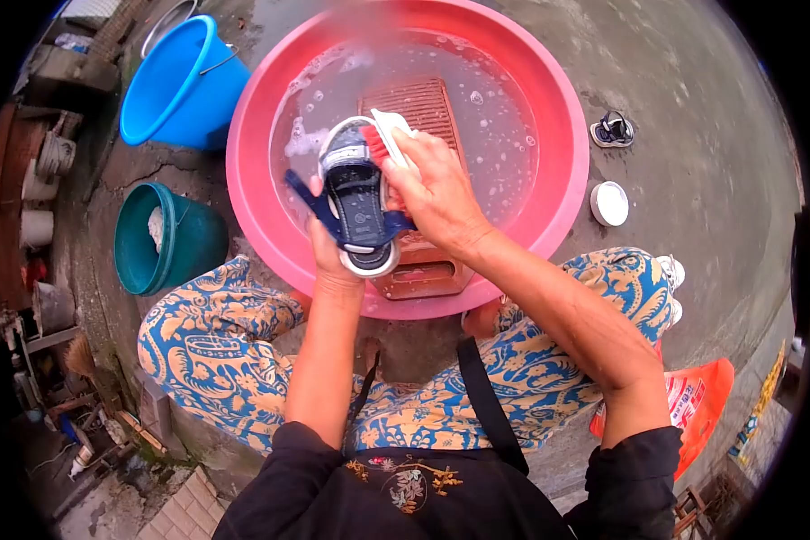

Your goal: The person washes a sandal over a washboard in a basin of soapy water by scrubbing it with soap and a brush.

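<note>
A navy and white sandal (355, 202) is held over the basin, its insole facing up and its strap hanging loose at the left. My left hand (326, 238) is closed around the sandal's left side near the heel. In my right hand (436, 193) is a white scrubbing brush (390, 130) with red bristles, which meet the sandal's right edge near the toe. Below them, a brown washboard (423, 94) leans in the pink basin (562, 135), which contains cloudy, sudsy water (495, 117).
Left of the basin stand a blue bucket (175, 90) and a green bucket (175, 238) with a whitish cloth inside. To the right, another sandal (612, 130) and a small white bowl (609, 204) sit on the concrete. An orange bag (697, 405) lies beside my right leg.
</note>
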Tool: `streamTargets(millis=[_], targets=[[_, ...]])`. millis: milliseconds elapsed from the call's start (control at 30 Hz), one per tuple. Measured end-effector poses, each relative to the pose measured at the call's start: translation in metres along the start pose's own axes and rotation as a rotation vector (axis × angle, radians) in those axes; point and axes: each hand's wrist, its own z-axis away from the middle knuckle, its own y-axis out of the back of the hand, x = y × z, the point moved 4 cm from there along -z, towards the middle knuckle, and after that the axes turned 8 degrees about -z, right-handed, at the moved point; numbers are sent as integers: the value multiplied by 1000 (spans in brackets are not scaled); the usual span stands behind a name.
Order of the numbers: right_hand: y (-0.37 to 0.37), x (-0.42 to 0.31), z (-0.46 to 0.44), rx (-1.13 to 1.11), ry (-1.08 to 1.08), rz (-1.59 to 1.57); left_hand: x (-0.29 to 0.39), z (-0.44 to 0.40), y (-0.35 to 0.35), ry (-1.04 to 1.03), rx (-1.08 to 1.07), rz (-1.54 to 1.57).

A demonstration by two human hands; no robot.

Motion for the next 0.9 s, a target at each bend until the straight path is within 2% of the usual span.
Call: streamTargets(millis=[33,67,133,233,300,333,367,433,500,533,567,633,700,767,800,867,900], targets=[[6,4,-3,20,5,65,-7,0,-5,17,-17,42],[13,6,-7,42,6,134,-13,0,-10,29,105,-20],[30,12,-33,17,-35,79,-25,2,-24,96,105,-21],[36,2,-47,21,23,31,-26,1,-29,137,-25,9],[30,6,-45,-38,-53,-3,-25,2,-25,144,-76,56],[26,5,-37,6,31,119,-19,2,-22,91,-22,39],[17,-13,-12,31,295,438,-12,2,-19,41,50,16],[2,-23,12,-62,218,407,4,0,-14,-45,204,-46],[-5,-34,25,-198,266,467,13,0,6,-42,221,-241],[-10,-38,32,-191,335,451,18,1,6,-6,188,-221],[-13,-35,32,-192,333,447,18,-2,0,16,14,-195],[-9,-27,21,-146,359,478,15,1,-12,-20,252,-419],[6,-15,-1,-156,186,584,-6,-3,-21,61,203,-390],[25,3,-27,-20,74,591,-29,0,-16,101,233,-579],[25,8,-27,-23,73,593,-39,1,-14,184,178,-604],[21,8,-27,-73,28,565,-39,-1,-16,129,195,-491],[14,1,-14,-198,203,726,-35,1,-11,121,223,-422]])
